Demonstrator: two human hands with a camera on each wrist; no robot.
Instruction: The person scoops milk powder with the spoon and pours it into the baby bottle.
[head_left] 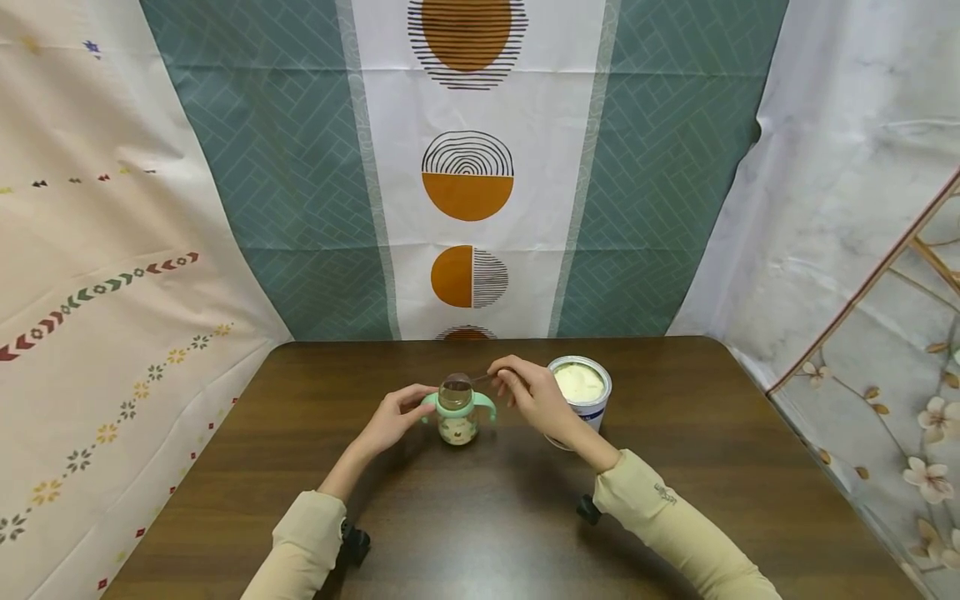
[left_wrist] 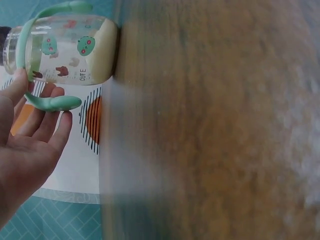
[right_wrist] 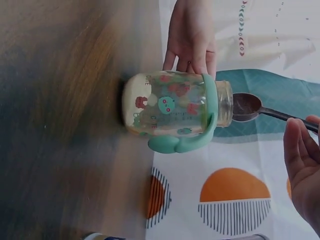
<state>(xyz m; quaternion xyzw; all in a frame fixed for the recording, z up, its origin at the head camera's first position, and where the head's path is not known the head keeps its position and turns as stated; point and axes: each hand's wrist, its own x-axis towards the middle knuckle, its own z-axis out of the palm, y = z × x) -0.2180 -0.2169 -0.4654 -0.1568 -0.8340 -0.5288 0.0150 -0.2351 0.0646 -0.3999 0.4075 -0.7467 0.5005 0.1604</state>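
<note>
A clear baby bottle (head_left: 458,427) with a mint-green two-handled collar (right_wrist: 211,102) stands upright on the table, its mouth uncovered. Pale powder (left_wrist: 103,52) lies at its bottom. My left hand (head_left: 395,419) holds the bottle by its left handle (left_wrist: 57,103), thumb on the collar and fingers around the handle. Between thumb and fingers, my right hand (head_left: 531,393) pinches the thin handle of a dark brown scoop (right_wrist: 247,106). The scoop's bowl is right at the bottle's mouth; its contents cannot be made out.
Right of the bottle, behind my right forearm, an opened can (head_left: 592,408) holds cream-coloured powder (head_left: 579,382). Its lower part is partly hidden by the arm. The brown wooden table (head_left: 465,517) ends at a patterned cloth (head_left: 468,275) behind.
</note>
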